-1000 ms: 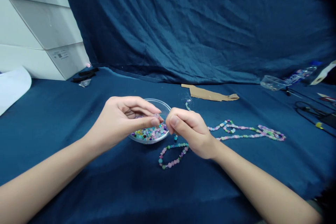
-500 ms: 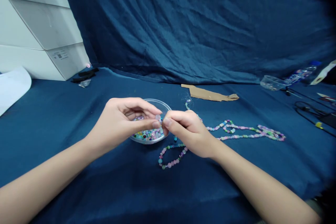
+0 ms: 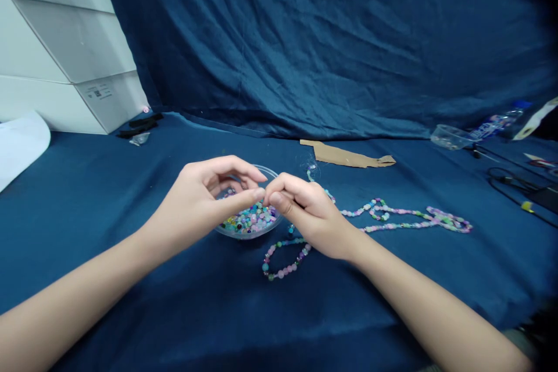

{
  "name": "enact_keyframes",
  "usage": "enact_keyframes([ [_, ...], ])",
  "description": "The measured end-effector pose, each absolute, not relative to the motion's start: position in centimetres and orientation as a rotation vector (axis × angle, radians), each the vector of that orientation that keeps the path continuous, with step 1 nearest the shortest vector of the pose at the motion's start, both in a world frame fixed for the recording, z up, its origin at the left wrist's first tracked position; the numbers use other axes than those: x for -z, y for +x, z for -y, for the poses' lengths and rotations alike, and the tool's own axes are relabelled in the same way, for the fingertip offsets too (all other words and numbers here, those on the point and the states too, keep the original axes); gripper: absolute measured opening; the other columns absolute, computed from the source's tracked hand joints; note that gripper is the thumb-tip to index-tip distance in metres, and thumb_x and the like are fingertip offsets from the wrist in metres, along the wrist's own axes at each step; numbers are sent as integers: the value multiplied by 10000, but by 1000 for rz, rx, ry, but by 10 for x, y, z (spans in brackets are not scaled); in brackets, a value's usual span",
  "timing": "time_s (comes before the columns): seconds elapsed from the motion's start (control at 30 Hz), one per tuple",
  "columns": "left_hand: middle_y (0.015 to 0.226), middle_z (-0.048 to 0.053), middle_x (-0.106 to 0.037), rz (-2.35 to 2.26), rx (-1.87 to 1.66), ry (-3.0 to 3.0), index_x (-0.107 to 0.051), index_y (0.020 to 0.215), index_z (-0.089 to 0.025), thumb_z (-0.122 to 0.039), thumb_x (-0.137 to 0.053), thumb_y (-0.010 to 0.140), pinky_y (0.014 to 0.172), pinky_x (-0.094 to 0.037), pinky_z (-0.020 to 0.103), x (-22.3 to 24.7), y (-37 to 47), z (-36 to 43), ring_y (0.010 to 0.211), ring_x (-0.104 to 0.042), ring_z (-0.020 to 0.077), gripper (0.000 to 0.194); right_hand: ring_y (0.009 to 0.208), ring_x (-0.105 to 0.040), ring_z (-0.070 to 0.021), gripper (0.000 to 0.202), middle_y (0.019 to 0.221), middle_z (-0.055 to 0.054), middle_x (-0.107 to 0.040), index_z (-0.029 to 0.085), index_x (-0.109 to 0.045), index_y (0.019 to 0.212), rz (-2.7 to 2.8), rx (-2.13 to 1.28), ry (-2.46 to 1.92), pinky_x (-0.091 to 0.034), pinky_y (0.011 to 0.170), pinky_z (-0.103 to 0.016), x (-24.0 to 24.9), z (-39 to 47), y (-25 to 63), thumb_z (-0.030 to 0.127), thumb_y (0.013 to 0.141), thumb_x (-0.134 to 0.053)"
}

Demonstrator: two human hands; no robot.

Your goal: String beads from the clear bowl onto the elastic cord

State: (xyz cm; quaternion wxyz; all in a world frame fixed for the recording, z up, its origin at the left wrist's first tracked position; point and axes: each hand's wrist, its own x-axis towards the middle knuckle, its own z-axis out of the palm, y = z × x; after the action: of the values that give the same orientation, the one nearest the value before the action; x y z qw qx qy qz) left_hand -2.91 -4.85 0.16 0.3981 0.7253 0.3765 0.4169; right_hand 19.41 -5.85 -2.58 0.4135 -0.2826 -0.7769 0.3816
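Note:
My left hand (image 3: 213, 189) is curled above a clear round bowl (image 3: 244, 236), its thumb bent in toward its fingertips. Against that thumb tip, the fingers of my right hand (image 3: 305, 209) are pinched together. Whatever lies between the fingertips of either hand is hidden. Small mixed-colour beads (image 3: 255, 218) fill the bottom of the bowl, partly covered by my left hand. A loop of strung beads (image 3: 285, 271) lies on the cloth below my right hand. More of the long bead strand (image 3: 401, 225) stretches away to the right.
Behind the hands lies a torn strip of brown cardboard (image 3: 349, 157). White boxes (image 3: 65, 58) are stacked at the left, near black items (image 3: 142, 124). At the right are a clear container (image 3: 451, 137), a plastic bottle (image 3: 499, 122) and dark cables (image 3: 514, 180). Blue cloth (image 3: 196, 314) covers the table.
My hands have come together at the fingertips. A pale pink bead seen at my left fingertips is now out of sight. The strand and bowl stay in place.

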Motion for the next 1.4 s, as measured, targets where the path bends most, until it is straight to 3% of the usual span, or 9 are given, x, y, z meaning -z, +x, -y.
enact_keyframes([
  [0.17,986,42,-771,-1102,-858,2285,-794,1027,-213,-290,-718,905,829,-553,297,-9,-33,40,915,-689,193,163,568,-285,-132,220,627,62,-357,239,-598,1119,1799,-1133,-675,-235,553,-293,28,59,195,448,1079,-542],
  [0.4,1054,6,-817,-882,-639,1907,-758,1236,-264,-353,-871,807,813,-601,196,-14,-29,42,889,-750,136,453,564,-272,-117,171,633,76,-375,244,-519,1100,1701,-1253,-592,-216,546,-282,28,59,193,404,1075,-573],
  [0.6,840,10,-820,-917,-648,1759,-844,921,-245,-383,-846,833,669,-571,145,-15,-27,47,772,-749,128,164,556,-268,-115,157,625,80,-375,239,-511,1088,1728,-1207,-600,-210,535,-289,27,60,193,386,1081,-566],
  [0.8,963,19,-814,-936,-595,1797,-806,1138,-266,-347,-893,771,788,-594,177,-22,-34,50,877,-748,148,386,559,-330,-112,138,633,72,-405,236,-527,1106,1751,-1056,-631,-255,547,-292,29,59,192,372,1094,-542],
  [0.93,950,33,-816,-998,-554,1704,-827,1023,-246,-370,-860,804,762,-593,197,-21,-35,48,916,-756,184,253,558,-327,-110,125,627,74,-391,233,-536,1093,1754,-1024,-606,-260,544,-289,30,57,192,356,1090,-556],
  [1.17,746,-20,-691,-1009,-654,1752,-776,876,-216,-283,-823,826,587,-453,155,-16,-32,48,670,-579,96,97,543,-323,-108,149,619,82,-401,230,-536,1109,1813,-1003,-647,-262,534,-282,28,58,193,377,1088,-554],
  [1.3,811,-15,-687,-1036,-812,1968,-723,842,-203,-274,-770,854,626,-471,191,-17,-32,53,726,-596,118,85,548,-358,-100,191,623,83,-413,219,-578,1187,1944,-921,-725,-295,552,-270,26,58,194,378,1082,-564],
  [1.4,810,-24,-686,-1040,-888,2169,-701,812,-197,-252,-743,866,657,-476,190,-21,-31,57,731,-603,110,87,607,-433,-98,211,687,46,-502,193,-647,1026,2018,-824,-754,-343,592,-266,26,56,195,381,1076,-566],
])
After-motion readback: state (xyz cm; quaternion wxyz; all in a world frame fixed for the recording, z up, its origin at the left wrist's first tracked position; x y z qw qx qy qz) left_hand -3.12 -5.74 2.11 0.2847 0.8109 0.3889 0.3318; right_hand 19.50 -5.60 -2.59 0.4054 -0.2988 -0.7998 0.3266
